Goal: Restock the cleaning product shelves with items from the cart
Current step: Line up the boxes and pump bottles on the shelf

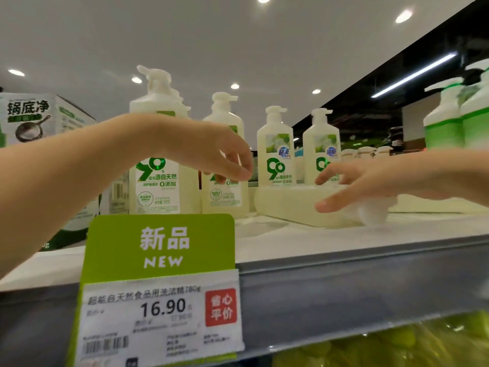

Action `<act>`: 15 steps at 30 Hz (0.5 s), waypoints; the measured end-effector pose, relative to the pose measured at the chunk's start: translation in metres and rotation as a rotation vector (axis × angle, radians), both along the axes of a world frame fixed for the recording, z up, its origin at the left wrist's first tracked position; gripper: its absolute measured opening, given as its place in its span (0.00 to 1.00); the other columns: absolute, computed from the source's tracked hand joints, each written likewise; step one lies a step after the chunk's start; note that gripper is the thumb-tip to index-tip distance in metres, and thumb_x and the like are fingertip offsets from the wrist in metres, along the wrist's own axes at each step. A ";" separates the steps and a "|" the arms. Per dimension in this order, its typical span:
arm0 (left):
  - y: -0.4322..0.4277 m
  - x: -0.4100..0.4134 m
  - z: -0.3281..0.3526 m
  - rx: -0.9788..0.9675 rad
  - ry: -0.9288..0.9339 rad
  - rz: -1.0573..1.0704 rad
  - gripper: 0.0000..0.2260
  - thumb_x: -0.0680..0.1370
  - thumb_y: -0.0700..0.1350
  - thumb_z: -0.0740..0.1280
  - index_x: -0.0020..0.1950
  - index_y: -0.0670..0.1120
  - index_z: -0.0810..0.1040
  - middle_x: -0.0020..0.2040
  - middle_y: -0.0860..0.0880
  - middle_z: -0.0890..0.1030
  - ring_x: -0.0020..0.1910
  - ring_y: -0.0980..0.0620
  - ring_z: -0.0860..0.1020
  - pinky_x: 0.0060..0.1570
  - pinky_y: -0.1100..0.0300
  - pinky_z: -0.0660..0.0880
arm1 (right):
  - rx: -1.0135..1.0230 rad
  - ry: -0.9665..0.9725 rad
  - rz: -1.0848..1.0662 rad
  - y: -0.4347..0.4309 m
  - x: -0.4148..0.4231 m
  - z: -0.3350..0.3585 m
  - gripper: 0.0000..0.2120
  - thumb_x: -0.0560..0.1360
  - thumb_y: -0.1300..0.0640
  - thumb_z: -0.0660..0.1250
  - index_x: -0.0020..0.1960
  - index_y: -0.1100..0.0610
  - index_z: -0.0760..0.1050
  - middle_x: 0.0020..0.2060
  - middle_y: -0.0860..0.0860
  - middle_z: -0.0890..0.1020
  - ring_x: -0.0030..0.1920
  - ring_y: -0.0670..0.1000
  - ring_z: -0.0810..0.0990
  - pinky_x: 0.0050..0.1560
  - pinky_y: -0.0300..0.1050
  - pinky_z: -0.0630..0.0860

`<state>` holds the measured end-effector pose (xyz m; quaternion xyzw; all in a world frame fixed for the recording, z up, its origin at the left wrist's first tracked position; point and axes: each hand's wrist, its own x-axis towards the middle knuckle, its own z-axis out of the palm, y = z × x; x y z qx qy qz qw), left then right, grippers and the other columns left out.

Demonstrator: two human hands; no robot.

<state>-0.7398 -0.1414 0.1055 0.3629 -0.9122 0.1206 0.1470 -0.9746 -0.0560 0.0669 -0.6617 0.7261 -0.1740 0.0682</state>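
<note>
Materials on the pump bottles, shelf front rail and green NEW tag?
The pump bottles look like translucent, slightly glossy plastic; pale liquid shows through. The shelf front rail is probably grey metal or plastic behind a clear glossy strip, judging by the highlights. The NEW tag seems to be matte printed card: flat colour, no glare.

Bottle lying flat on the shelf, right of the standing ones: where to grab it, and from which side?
Probably the broad body of the lying bottle, near its middle, from above and the open front of the shelf, fingers across its width. It lies on its side, pump head pointing right; standing bottles block the back.
</note>
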 end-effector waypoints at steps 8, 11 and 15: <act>0.018 -0.002 -0.003 0.125 -0.083 -0.020 0.08 0.79 0.52 0.64 0.56 0.53 0.78 0.45 0.56 0.83 0.41 0.62 0.81 0.50 0.60 0.80 | -0.052 0.274 -0.032 0.022 0.023 -0.011 0.33 0.73 0.51 0.72 0.71 0.40 0.58 0.61 0.50 0.71 0.50 0.49 0.76 0.45 0.41 0.79; 0.017 -0.002 -0.003 0.121 -0.089 -0.034 0.09 0.79 0.53 0.64 0.57 0.53 0.78 0.46 0.56 0.83 0.41 0.62 0.81 0.50 0.62 0.79 | -0.212 0.389 0.029 0.025 0.024 -0.017 0.30 0.73 0.55 0.72 0.68 0.40 0.60 0.57 0.47 0.71 0.54 0.50 0.75 0.53 0.41 0.74; 0.015 0.000 -0.001 0.109 -0.061 -0.080 0.09 0.78 0.54 0.65 0.57 0.56 0.77 0.46 0.57 0.83 0.42 0.62 0.81 0.52 0.61 0.78 | -0.313 0.305 0.080 0.036 0.022 -0.017 0.26 0.70 0.57 0.74 0.60 0.37 0.66 0.54 0.43 0.71 0.49 0.46 0.74 0.45 0.36 0.70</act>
